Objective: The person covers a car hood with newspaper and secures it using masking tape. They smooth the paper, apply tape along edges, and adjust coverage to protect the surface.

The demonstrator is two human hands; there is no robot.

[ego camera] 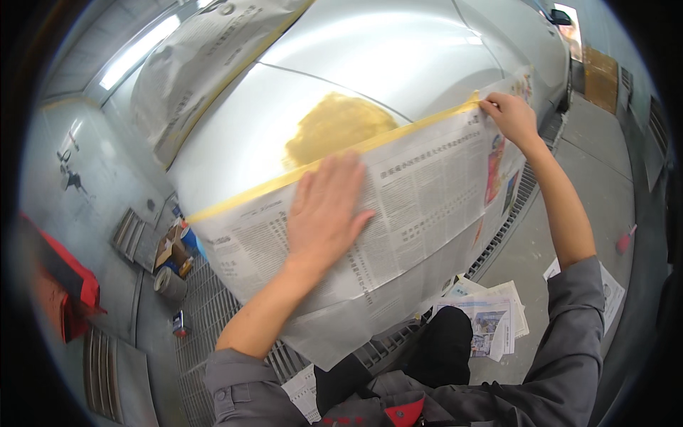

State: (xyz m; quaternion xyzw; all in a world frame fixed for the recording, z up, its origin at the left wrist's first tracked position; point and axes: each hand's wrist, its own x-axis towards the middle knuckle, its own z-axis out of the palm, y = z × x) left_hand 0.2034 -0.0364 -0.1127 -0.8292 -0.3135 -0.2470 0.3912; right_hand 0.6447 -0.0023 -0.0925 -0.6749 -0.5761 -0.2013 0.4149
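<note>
A newspaper sheet (421, 197) hangs over the lower side of a silver car body (229, 155). Yellow masking tape (240, 202) runs along its top edge, just below a matte yellow patch (341, 128) that looks like body filler. My left hand (326, 205) presses flat on the paper, its fingertips at the tape and the thumb spread. At the upper right end, my right hand (512, 117) pinches the tape and the paper's corner between thumb and finger. A second, colourful printed sheet (496, 171) shows beneath that hand.
Masking paper (213, 69) covers the car's upper left part. Loose newspapers (488, 325) lie on the floor by my knee. Floor grating (213, 325) runs below, with a bucket (171, 283) and a small can (180, 323) at left. Cardboard boxes (600, 80) stand far right.
</note>
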